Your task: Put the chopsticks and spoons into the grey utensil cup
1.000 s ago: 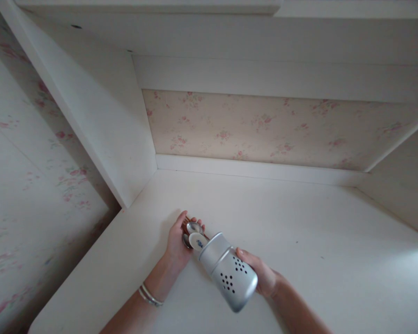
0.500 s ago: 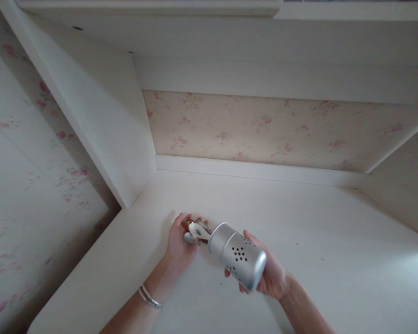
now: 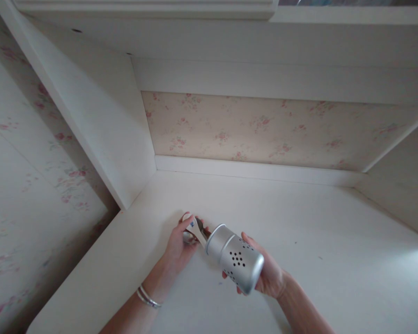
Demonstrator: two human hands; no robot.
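Note:
A silver metal utensil holder (image 3: 235,257) with punched holes lies tilted in my right hand (image 3: 270,273), its mouth facing left and its base toward the lower right. My right fingers wrap round it from behind and below. Several spoons stick out of the mouth into my left hand (image 3: 177,246). One is a white spoon (image 3: 194,227) with a blue mark, under my left thumb. Beside it are a dark spoon (image 3: 199,224) and a metal spoon (image 3: 189,238), partly covered by my fingers. The handles inside the holder are hidden. A silver bracelet circles my left wrist.
Below my hands spreads a white countertop (image 3: 299,213) with a few small dark specks. A white side panel (image 3: 97,116) rises at the left, and a cabinet underside (image 3: 209,39) hangs overhead. Flowered wallpaper (image 3: 257,130) covers the back wall.
My left hand has closed from an open palm, with the thumb now over the white spoon. The spoons have shifted within it. The holder stays almost where it was.

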